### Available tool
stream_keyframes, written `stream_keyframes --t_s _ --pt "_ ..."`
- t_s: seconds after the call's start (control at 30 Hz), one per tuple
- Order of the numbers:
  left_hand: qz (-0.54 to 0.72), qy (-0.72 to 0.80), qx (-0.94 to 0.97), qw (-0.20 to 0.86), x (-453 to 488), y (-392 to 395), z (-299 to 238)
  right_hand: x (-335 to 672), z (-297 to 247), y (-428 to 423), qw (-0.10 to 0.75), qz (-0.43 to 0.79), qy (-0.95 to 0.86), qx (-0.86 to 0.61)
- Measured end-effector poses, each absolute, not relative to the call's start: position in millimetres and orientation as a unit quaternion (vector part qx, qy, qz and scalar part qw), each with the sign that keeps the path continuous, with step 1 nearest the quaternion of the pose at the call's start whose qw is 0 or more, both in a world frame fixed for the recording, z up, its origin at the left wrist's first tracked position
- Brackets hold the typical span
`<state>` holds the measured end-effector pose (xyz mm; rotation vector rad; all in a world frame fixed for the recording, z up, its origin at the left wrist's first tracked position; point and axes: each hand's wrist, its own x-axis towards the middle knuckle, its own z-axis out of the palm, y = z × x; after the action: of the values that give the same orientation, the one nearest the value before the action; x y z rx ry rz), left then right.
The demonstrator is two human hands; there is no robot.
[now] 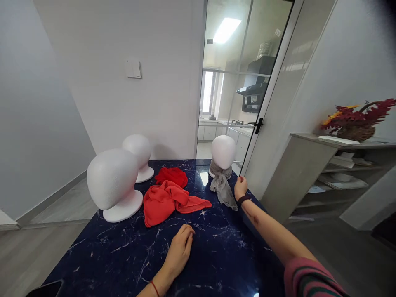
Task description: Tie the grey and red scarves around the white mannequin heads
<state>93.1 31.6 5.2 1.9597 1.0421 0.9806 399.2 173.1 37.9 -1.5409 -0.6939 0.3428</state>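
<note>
My left hand (180, 249) rests on the dark blue marbled table (123, 255), fingers loosely curled and holding nothing, just below an orange-red cloth (168, 200). My right hand (240, 187) reaches out to the far right of the table, fingers curled, beside the hanging end of a grey scarf (222, 187). That scarf is wrapped round the neck of a white foam head (223, 152). Whether the right hand grips the scarf I cannot tell. A darker red cloth (171, 175) lies behind the orange one.
Two more white foam heads (113, 181) (137, 154) stand at the left of the table. A black phone (46, 288) lies at the near left corner. A glass door (262, 103) opens behind; a shelf (340, 165) with a flower basket stands right.
</note>
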Motion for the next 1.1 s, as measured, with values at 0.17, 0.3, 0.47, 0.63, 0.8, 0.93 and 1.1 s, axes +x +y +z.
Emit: stream_keyframes --t_s 0.17,0.3,0.47,0.63,0.8,0.93,1.1 --pt "0.410 0.397 0.757 0.319 92 32 3 283 11 89 0.554 0.355 -0.518 -0.547" --pt "0.469 0.411 0.715 0.316 83 35 -4 199 0 42 0.506 0.413 -0.620 -0.436" --pt "0.493 0.456 0.664 0.330 71 41 -15 174 -3 33 0.526 0.318 -0.636 -0.467" --pt "0.496 0.453 0.670 0.317 72 41 -17 180 -11 29 0.528 0.256 -0.678 -0.443" --pt "0.487 0.438 0.703 0.277 69 37 -12 179 -14 24 0.531 0.244 -0.687 -0.432" --pt "0.497 0.451 0.705 0.229 62 40 -8 176 -19 24 0.549 0.221 -0.669 -0.450" --pt "0.509 0.484 0.682 0.205 56 48 -11 176 -24 29 0.558 0.224 -0.654 -0.459"
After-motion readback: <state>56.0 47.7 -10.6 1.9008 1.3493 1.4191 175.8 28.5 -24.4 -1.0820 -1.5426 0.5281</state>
